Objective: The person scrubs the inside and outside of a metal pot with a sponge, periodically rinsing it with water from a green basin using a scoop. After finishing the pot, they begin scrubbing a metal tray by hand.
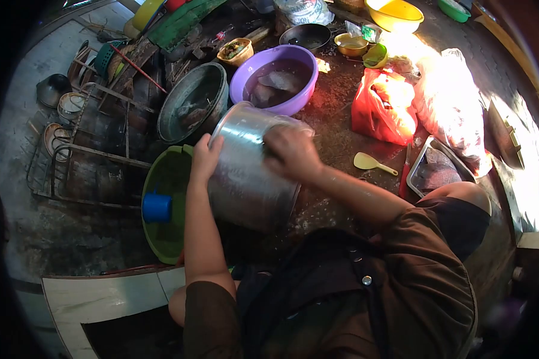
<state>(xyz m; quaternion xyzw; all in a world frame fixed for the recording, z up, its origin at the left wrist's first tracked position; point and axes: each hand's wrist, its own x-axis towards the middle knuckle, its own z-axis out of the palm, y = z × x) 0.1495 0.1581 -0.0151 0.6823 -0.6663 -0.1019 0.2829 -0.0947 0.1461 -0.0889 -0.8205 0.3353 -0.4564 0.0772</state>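
A large silver metal pot point(242, 173) is tilted in front of me, its outer wall wet and shiny. My left hand point(206, 158) grips the pot's left edge, thumb against the wall. Against the upper right of the wall presses my right hand point(292, 152), its fingers curled and slightly blurred. Something dark shows under those fingers, too hidden to name. Beside the pot on the left stands a green basin point(157, 242) with a blue dipper point(157, 207) at its rim. Just beyond the pot are a purple basin point(308, 99) of water and a dark grey tub point(164, 119).
On the wet floor to the right lie a pale rice paddle point(374, 163), a red plastic bag point(380, 113) and a metal tray point(417, 186) holding something greyish. A metal dish rack point(96, 152) stands left. A black pan point(305, 37) and yellow basin point(395, 21) are farther back.
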